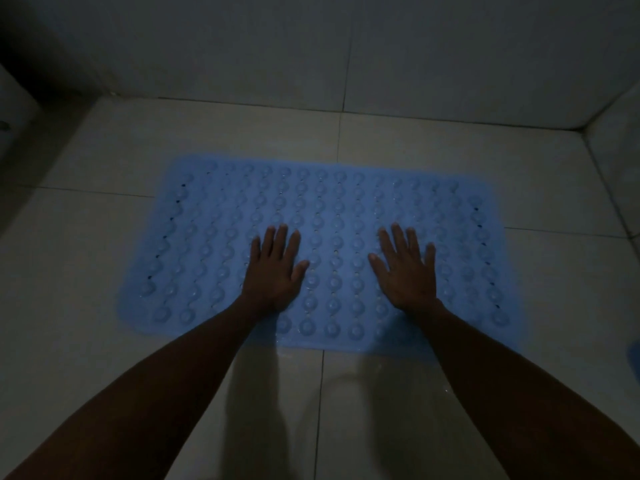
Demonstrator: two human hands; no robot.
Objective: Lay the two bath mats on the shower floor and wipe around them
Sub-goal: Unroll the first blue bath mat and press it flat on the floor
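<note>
Dim tiled shower floor [346, 133]; blue mat [207, 209] long axis left-right; left hand [277, 268], right hand [405, 271] flat on it, fingers spread; blue scrap [634, 353] nearer right.

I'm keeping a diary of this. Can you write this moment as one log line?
step: pressing mat flat | left hand: open on bumpy blue rubber bath mat | right hand: open on it | second mat: not laid

We see a pale blue bath mat [346, 188] that looks like soft translucent plastic, its surface covered in rows of glossy raised bumps and small holes. Our shower floor [554, 292] is smooth, glazed tile, faintly reflective and wet-looking near us.
</note>
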